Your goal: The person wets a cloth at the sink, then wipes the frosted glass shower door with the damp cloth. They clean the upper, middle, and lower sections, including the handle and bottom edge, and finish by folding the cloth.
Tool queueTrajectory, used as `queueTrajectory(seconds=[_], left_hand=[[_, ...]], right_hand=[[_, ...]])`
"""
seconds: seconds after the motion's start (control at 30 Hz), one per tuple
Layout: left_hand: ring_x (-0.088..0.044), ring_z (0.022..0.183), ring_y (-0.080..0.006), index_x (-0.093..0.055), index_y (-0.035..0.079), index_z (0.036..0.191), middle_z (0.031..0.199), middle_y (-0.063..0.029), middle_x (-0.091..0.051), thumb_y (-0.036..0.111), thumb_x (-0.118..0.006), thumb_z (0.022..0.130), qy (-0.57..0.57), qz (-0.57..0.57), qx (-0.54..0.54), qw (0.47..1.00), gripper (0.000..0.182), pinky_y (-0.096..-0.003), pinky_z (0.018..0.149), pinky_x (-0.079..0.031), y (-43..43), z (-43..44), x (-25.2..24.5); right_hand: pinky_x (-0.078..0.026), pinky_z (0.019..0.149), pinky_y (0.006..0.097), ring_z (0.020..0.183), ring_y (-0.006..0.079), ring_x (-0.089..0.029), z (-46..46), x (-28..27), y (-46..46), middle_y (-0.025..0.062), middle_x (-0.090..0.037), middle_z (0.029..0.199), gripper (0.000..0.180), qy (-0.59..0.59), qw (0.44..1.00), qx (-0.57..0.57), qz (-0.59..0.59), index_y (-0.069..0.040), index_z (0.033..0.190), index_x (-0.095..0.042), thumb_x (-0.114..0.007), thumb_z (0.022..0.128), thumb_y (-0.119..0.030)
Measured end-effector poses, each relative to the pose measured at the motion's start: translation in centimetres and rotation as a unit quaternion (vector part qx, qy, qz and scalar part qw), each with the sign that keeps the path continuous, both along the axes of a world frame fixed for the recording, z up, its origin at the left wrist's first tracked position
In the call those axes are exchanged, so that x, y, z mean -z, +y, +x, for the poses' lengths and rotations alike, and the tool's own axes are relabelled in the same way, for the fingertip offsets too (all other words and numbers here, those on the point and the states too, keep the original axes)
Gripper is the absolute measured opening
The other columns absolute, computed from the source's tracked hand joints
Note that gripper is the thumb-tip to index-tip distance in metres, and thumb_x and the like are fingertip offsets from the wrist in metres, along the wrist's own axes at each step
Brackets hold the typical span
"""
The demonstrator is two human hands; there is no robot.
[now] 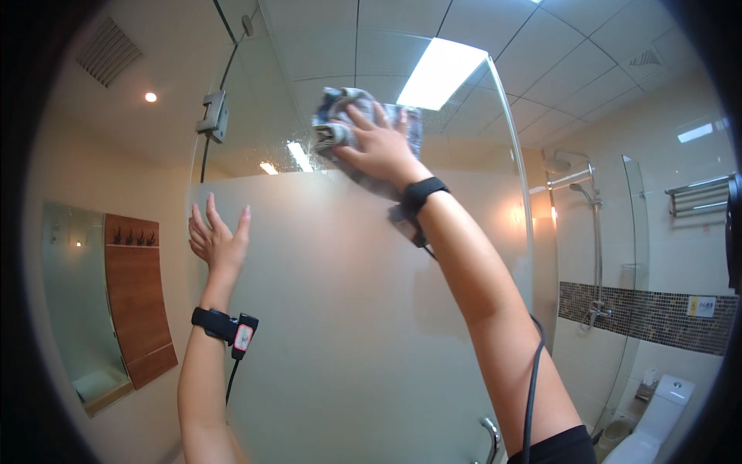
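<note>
My right hand [382, 145] presses a crumpled sheet of newspaper or printed cloth [362, 107] flat against the upper, clear part of a glass shower door [464, 142]. The fingers are spread over it. Below that band the glass is frosted [348, 278]. My left hand [220, 235] is raised near the door's left edge, below the metal hinge [215, 116], with fingers apart and nothing in it. Whether it touches the glass I cannot tell. Each wrist wears a black strap with a small cabled device.
A metal door handle [491, 435] is low on the right. Beyond the door's right edge are a shower set [596, 232], a towel rack [698, 194] and a toilet [661, 412]. Hooks on a wooden panel [139, 290] and a mirror [81, 290] stand at left.
</note>
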State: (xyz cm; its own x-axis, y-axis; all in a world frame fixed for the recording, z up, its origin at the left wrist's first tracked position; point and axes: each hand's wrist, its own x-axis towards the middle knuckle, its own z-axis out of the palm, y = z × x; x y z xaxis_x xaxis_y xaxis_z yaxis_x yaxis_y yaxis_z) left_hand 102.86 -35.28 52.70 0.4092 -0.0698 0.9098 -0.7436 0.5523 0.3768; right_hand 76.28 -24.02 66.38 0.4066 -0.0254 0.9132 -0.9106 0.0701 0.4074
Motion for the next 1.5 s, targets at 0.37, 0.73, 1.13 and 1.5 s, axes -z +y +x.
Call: queueTrajectory(seconds=[0.37, 0.73, 1.13, 1.5], left_hand=[[0.007, 0.138, -0.0382, -0.015, 0.014, 0.143, 0.150, -0.0199, 0.003, 0.060, -0.062, 0.073, -0.119, 0.095, 0.056, 0.987, 0.097, -0.0580, 0.106, 0.000, 2.0, 1.7, 3.1], [0.012, 0.137, -0.0361, -0.014, 0.011, 0.143, 0.150, -0.0192, 0.007, 0.059, -0.062, 0.074, -0.178, 0.100, 0.087, 0.975, 0.097, -0.0570, 0.105, 0.004, 0.3, 4.5, 1.8], [0.005, 0.138, -0.0354, -0.018, 0.012, 0.142, 0.150, -0.0193, -0.003, 0.067, -0.061, 0.070, -0.148, 0.062, 0.067, 0.985, 0.101, -0.0568, 0.105, -0.001, 1.4, 3.9, 2.8], [-0.004, 0.138, -0.0328, -0.024, 0.021, 0.141, 0.150, -0.0153, -0.008, 0.056, -0.059, 0.078, -0.152, 0.099, 0.014, 0.983, 0.081, -0.0545, 0.105, -0.009, 1.7, 3.8, 3.4]], right_hand=[[-0.002, 0.105, 0.0640, 0.138, 0.0384, -0.009, -16.8, -2.0, 7.7, -0.0017, -0.013, 0.152, 0.076, -0.494, 0.867, -0.017, -0.065, -0.030, 0.143, -0.028, -0.026, 0.080, -0.073], [0.004, 0.102, 0.0671, 0.136, 0.0472, 0.001, -12.2, -10.1, 3.7, 0.0072, -0.002, 0.153, 0.073, -0.477, 0.870, -0.090, -0.081, -0.031, 0.141, -0.031, -0.029, 0.080, -0.073], [-0.001, 0.102, 0.0687, 0.134, 0.0484, -0.011, 17.8, -3.3, -4.0, 0.0090, -0.022, 0.149, 0.070, -0.045, 0.996, -0.074, 0.025, -0.019, 0.134, -0.046, -0.044, 0.080, -0.063], [-0.002, 0.100, 0.0724, 0.137, 0.0392, -0.015, 11.9, 0.3, -2.7, -0.0004, -0.024, 0.150, 0.057, -0.012, 0.999, -0.023, 0.037, -0.033, 0.134, -0.043, -0.046, 0.082, -0.054]])
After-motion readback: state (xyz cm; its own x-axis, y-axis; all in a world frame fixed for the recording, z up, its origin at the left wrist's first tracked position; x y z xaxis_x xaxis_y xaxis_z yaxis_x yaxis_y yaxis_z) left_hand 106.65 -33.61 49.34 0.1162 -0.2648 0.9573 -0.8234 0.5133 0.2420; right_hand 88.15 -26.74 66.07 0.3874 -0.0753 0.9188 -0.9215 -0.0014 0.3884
